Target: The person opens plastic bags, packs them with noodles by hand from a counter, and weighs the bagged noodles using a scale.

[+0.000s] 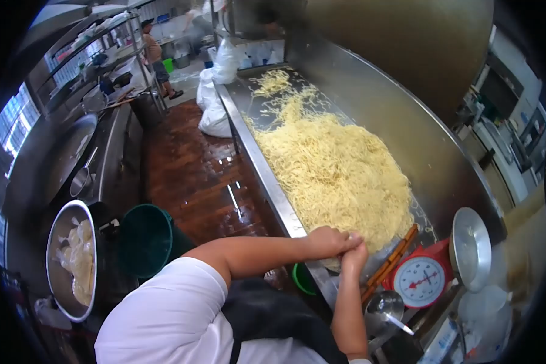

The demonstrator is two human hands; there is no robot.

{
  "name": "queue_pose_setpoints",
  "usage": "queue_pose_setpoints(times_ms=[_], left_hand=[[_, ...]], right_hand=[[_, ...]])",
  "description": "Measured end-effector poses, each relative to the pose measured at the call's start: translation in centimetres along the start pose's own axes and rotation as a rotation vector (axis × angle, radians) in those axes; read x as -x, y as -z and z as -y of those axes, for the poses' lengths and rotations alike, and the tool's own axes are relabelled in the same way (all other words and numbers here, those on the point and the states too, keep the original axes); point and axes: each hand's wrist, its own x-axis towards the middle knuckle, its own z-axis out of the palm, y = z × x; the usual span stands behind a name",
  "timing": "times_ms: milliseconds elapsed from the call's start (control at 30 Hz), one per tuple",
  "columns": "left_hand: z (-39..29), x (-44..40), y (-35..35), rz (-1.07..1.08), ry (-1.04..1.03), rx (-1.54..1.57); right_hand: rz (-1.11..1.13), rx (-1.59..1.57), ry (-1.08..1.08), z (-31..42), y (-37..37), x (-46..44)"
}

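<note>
A large heap of pale yellow noodles (pixel 340 176) lies in a long steel trough-like table (pixel 264 176). At the heap's near edge my two hands meet, one against the other. My left hand (pixel 330 242) reaches in from the left with its fingers curled closed. Touching it, my right hand (pixel 353 256) comes up from below, also closed. Whether anything is between them is hidden. Brown wooden sticks (pixel 389 265) lean just right of my right hand. Beside them stands a red dial scale (pixel 420 281) with a metal pan (pixel 471 249).
A metal ladle (pixel 387 306) lies below the sticks. On my left are a steel bowl (pixel 53 255) holding a bagged item and a dark green bucket (pixel 142 239). White bags (pixel 215 115) stand by the table's far end. Another person (pixel 153 54) stands far back.
</note>
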Motion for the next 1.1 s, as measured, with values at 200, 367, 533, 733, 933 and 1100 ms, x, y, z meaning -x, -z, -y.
queue_pose_setpoints(times_ms=[200,367,533,733,933,1100], left_hand=[[1.1,-0.2,-1.6,-0.015,0.031,-0.067],[0.2,-0.1,-2.6,-0.074,0.270,-0.054],[1.5,1.5,-3.9,0.114,0.769,0.849],[0.9,1.1,-4.3,0.330,1.063,1.917],[3.3,0.0,-6.3,-0.001,0.447,0.823],[0.9,-0.4,-2.8,0.032,0.324,0.494]], right_hand=[[0.208,0.196,0.069,4.2,-0.3,3.8],[0.181,0.200,0.218,2.6,-0.6,4.3],[0.166,0.463,0.394,1.3,0.2,4.0],[0.129,0.643,0.657,3.5,0.4,5.9],[0.300,0.841,0.521,4.1,2.4,4.4],[0.457,0.971,0.407,8.1,2.9,4.0]])
